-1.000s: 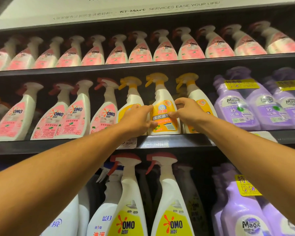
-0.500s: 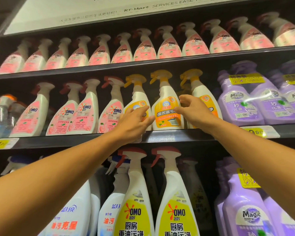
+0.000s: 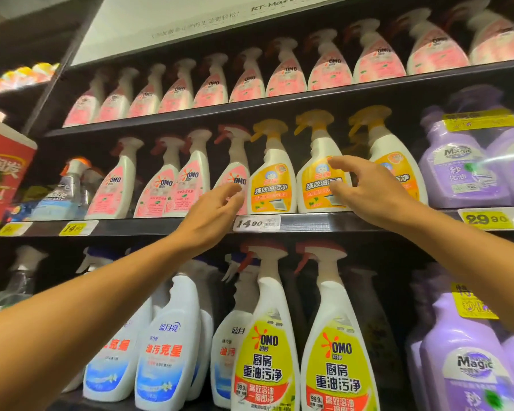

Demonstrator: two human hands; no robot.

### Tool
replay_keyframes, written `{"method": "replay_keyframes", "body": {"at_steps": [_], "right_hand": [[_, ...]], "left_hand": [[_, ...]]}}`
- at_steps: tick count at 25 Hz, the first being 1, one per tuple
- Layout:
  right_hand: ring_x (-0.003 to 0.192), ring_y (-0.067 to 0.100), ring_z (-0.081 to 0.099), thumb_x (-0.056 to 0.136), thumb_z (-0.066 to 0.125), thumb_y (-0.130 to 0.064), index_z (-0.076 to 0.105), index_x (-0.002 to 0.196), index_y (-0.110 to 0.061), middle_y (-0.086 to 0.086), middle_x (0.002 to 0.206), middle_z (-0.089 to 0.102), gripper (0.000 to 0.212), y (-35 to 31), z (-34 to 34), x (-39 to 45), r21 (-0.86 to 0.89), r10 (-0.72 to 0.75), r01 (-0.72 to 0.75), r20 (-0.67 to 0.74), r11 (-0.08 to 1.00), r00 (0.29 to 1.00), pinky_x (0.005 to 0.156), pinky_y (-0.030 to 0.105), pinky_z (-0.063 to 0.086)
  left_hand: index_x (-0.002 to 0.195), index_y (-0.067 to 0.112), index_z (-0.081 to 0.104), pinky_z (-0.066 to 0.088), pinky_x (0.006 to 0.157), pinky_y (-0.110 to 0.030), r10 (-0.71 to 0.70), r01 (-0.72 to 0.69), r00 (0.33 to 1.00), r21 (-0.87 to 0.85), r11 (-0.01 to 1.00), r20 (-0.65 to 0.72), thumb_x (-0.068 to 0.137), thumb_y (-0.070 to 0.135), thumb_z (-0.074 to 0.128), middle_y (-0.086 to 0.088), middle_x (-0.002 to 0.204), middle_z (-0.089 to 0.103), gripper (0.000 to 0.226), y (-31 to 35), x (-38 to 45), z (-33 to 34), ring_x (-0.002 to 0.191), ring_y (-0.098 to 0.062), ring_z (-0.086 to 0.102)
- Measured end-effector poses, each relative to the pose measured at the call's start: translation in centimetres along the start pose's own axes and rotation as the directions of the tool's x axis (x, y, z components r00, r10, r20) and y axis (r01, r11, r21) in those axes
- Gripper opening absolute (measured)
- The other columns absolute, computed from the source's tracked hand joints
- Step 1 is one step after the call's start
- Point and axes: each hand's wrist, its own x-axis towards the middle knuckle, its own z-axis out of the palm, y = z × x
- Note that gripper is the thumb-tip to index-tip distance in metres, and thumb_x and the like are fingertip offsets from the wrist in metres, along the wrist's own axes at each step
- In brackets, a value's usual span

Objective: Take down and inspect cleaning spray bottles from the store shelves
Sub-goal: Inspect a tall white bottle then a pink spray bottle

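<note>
Here both hands, the left hand (image 3: 212, 213) and right hand (image 3: 368, 188), are held open, nothing gripped; the orange-label bottle (image 3: 319, 173) could be toppled off the shelf (image 3: 309, 222) by a careless reach.

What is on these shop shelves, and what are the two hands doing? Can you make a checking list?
Surface: dark metal middle shelf, white 14.90 price tag on its edge.
Job's things: three white spray bottles with yellow triggers and orange labels; the middle one stands upright.
Clutter: pink-labelled white OMO spray bottles, purple Magic bottles.
Hands: left hand open below the shelf edge; right hand open, fingers in front of the middle bottle; contact unclear.
Cables: nothing seen.
Surroundings: white store sign above.
</note>
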Motion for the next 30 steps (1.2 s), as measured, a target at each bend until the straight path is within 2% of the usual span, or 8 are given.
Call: {"method": "replay_keyframes", "body": {"at_steps": [6, 12, 14, 18, 20, 24, 26, 30], "right_hand": [[0.101, 0.006, 0.057, 0.095, 0.060, -0.022, 0.061, 0.126, -0.025, -0.013, 0.112, 0.060, 0.031, -4.9, 3.1, 0.0, 0.051, -0.094, 0.090, 0.065, 0.995, 0.993, 0.086, 0.024, 0.046], [0.079, -0.005, 0.060, 0.088, 0.066, -0.019, 0.066, 0.111, -0.025, -0.012, 0.095, 0.066, 0.024, -11.1, 10.3, 4.0, 0.098, -0.092, 0.076, 0.175, 0.992, 0.980, 0.057, 0.004, 0.041], [0.077, 0.001, 0.064, 0.087, 0.067, -0.018, 0.066, 0.112, -0.022, -0.006, 0.099, 0.069, 0.025, -12.6, 13.0, 5.6, 0.156, -0.047, 0.018, 0.185, 0.988, 0.982, 0.060, 0.014, 0.044], [0.087, 0.017, 0.065, 0.086, 0.071, -0.019, 0.061, 0.123, -0.015, 0.005, 0.111, 0.069, 0.039, -14.6, 17.6, 8.5, 0.160, 0.090, -0.123, 0.194, 0.979, 0.977, 0.070, 0.028, 0.046], [0.090, 0.020, 0.063, 0.085, 0.073, -0.025, 0.057, 0.128, -0.012, 0.005, 0.111, 0.065, 0.048, -15.4, 19.2, 9.6, 0.116, 0.151, -0.170, 0.162, 0.979, 0.975, 0.067, 0.030, 0.048], [0.093, 0.021, 0.058, 0.083, 0.070, -0.047, 0.049, 0.135, -0.015, 0.000, 0.107, 0.058, 0.065, -17.0, 21.6, 10.5, -0.042, 0.238, -0.237, 0.017, 0.971, 0.971, 0.071, 0.034, 0.044], [0.091, 0.023, 0.061, 0.080, 0.068, -0.053, 0.051, 0.122, -0.016, -0.001, 0.101, 0.061, 0.058, -17.7, 23.0, 10.5, -0.093, 0.286, -0.285, -0.007, 0.954, 0.958, 0.079, 0.043, 0.051], [0.087, 0.022, 0.064, 0.076, 0.079, -0.043, 0.056, 0.104, -0.015, 0.002, 0.097, 0.066, 0.046, -18.3, 24.4, 10.7, -0.077, 0.389, -0.392, -0.053, 0.917, 0.920, 0.084, 0.047, 0.055]], "left_hand": [[0.114, 0.019, 0.062, 0.043, 0.074, -0.022, -0.149, 0.155, 0.987, 0.098, 0.983, -0.063, 0.096, 0.016, 0.051, -0.001, 0.115, 0.062, 0.021, -5.6, -2.0, -6.1, 0.102, -0.019, 0.059], [0.096, 0.014, 0.067, 0.053, 0.080, -0.035, -0.249, 0.251, 0.963, 0.011, 0.968, -0.100, 0.086, 0.009, 0.054, -0.010, 0.098, 0.069, 0.018, -11.6, -3.2, -10.6, 0.093, -0.028, 0.064], [0.100, 0.012, 0.069, 0.051, 0.088, -0.035, -0.234, 0.239, 0.966, 0.034, 0.970, -0.110, 0.087, 0.007, 0.053, -0.005, 0.099, 0.067, 0.020, -13.6, -2.6, -11.9, 0.097, -0.024, 0.063], [0.101, 0.018, 0.068, 0.042, 0.071, -0.016, -0.154, 0.154, 0.981, -0.011, 0.988, -0.118, 0.088, 0.010, 0.053, 0.002, 0.099, 0.066, 0.021, -17.1, -1.0, -14.0, 0.089, -0.011, 0.060], [0.107, 0.019, 0.066, 0.041, 0.070, -0.012, -0.122, 0.116, 0.988, -0.065, 0.991, -0.098, 0.089, 0.012, 0.053, 0.003, 0.103, 0.066, 0.023, -18.4, -0.2, -14.5, 0.088, -0.006, 0.058], [0.114, 0.018, 0.063, 0.046, 0.081, -0.025, -0.032, 0.026, 0.999, -0.167, 0.986, -0.035, 0.092, 0.014, 0.053, 0.000, 0.111, 0.065, 0.025, -19.4, 2.0, -14.6, 0.101, -0.015, 0.060], [0.114, 0.018, 0.062, 0.044, 0.083, -0.030, -0.010, 0.010, 1.000, -0.218, 0.976, 0.001, 0.092, 0.014, 0.053, -0.002, 0.110, 0.065, 0.025, -20.0, 2.8, -14.6, 0.100, -0.018, 0.059], [0.116, 0.017, 0.062, 0.045, 0.084, -0.031, 0.026, -0.011, 0.998, -0.260, 0.966, 0.056, 0.092, 0.015, 0.053, -0.002, 0.109, 0.064, 0.026, -21.6, 3.0, -13.9, 0.100, -0.019, 0.059]]}}
